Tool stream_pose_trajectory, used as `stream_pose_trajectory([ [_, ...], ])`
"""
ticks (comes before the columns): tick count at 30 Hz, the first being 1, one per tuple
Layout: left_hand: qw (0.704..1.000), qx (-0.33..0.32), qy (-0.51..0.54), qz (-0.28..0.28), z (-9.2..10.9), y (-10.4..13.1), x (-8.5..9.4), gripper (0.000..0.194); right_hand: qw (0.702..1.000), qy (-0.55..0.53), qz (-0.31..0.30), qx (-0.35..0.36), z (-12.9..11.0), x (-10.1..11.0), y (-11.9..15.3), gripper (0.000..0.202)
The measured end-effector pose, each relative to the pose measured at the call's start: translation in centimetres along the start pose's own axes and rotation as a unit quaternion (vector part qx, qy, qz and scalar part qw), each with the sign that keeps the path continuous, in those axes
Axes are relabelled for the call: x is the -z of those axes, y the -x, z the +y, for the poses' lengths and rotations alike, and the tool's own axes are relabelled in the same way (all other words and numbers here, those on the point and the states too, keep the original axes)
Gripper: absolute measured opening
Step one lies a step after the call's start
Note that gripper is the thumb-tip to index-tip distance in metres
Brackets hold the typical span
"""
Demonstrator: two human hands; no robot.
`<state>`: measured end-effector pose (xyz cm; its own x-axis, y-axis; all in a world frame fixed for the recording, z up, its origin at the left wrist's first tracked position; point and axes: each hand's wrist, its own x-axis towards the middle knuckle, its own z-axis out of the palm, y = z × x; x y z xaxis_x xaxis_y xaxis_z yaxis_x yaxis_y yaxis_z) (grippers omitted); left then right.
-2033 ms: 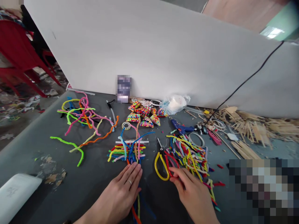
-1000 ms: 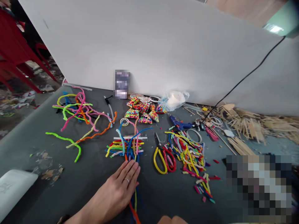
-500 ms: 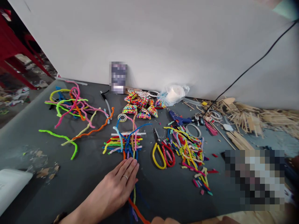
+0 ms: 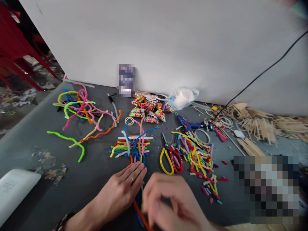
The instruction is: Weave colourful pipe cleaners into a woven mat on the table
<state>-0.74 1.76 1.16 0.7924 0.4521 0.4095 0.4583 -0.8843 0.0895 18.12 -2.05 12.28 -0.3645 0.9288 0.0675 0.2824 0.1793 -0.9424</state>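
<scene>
In the middle of the table lies a weave of coloured pipe cleaners (image 4: 131, 146), with crosswise pieces lined up and long strands running toward me. My left hand (image 4: 126, 184) presses flat on the strands just below the weave, fingers straight and held together. Close to its right, my right hand (image 4: 168, 200) is raised, its fingers curled and a little blurred; what they hold, if anything, is hidden. An orange pipe cleaner (image 4: 139, 213) runs from under my left hand down beside my right. To the right of the weave lie scissors (image 4: 170, 157) with yellow and red handles.
Loose pipe cleaners (image 4: 81, 109) are tangled at the left. A heap of cut pieces (image 4: 197, 150) lies right of the scissors. Behind are small woven bundles (image 4: 146, 109), a blue glue gun (image 4: 187, 123) and a plastic bag (image 4: 183, 98). Wooden sticks (image 4: 262, 123) cover the far right.
My right hand has risen from the bottom edge to beside my left hand. My left hand stays pressed on the strands. The view has shifted slightly.
</scene>
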Motion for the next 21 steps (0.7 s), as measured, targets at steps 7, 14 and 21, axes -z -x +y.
stream_pose_trajectory([
  [7,0.999,0.014,-0.006,-0.029,0.2,0.2,-0.3,0.047,0.911,0.357,0.191,-0.073,8.5,7.8,-1.0,0.023],
  [14,0.999,0.005,-0.039,-0.036,0.4,0.3,-0.5,0.048,0.749,0.584,0.264,-0.170,13.7,14.7,-1.6,0.028],
  [21,0.995,-0.007,-0.091,-0.038,1.2,0.0,-0.2,0.045,0.739,0.579,0.288,-0.192,13.0,16.6,-0.2,0.026],
])
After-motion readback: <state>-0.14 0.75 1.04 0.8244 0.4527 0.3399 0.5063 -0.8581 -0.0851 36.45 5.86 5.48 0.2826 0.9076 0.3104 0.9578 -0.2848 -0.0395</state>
